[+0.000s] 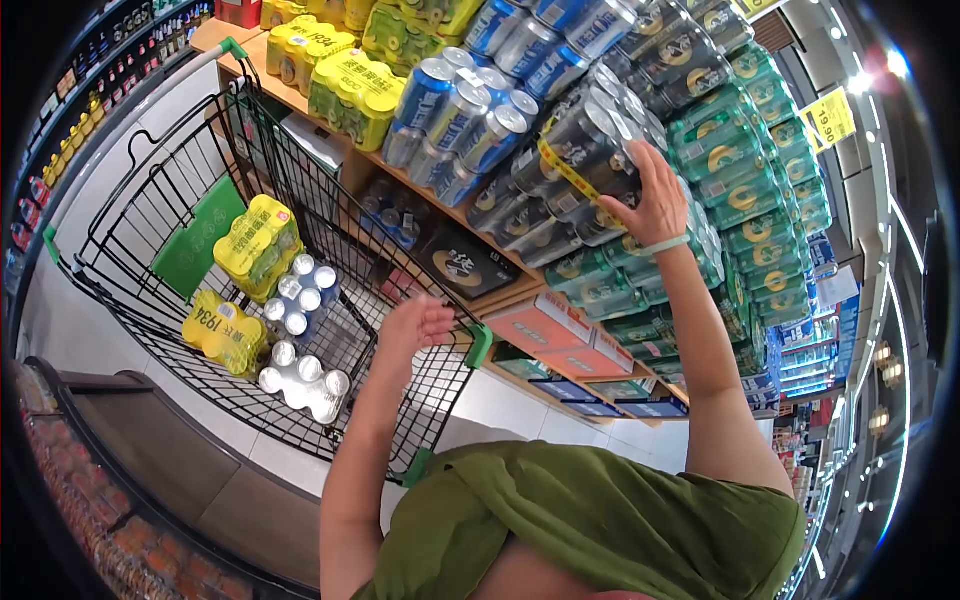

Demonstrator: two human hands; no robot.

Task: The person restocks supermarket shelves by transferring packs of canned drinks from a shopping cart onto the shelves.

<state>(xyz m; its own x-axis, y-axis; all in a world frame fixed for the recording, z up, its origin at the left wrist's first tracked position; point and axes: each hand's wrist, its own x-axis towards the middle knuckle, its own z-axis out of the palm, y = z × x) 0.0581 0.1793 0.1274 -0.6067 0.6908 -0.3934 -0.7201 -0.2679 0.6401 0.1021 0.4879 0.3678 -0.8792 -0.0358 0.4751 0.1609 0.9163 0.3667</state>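
Observation:
My right hand (655,195) is at a pack of black cans (580,140) on the stacked display, fingers stretched upward and thumb spread apart. Its thumb lies by a yellow band (568,170) across that pack; whether it presses on the cans I cannot tell. Over the near end of the shopping cart (330,210) is my left hand (412,328), holding nothing, fingers extended to the right. Inside the cart are yellow-wrapped can packs (258,245) and packs of cans with silvery tops (305,385).
Blue-and-silver cans (465,120) and yellow packs (355,92) stand left of the black ones, green cans (745,180) to the right. Orange boxes (560,330) sit on the lower shelf. A yellow price sign (828,120) hangs at right. Bottle shelves (100,90) line the far left.

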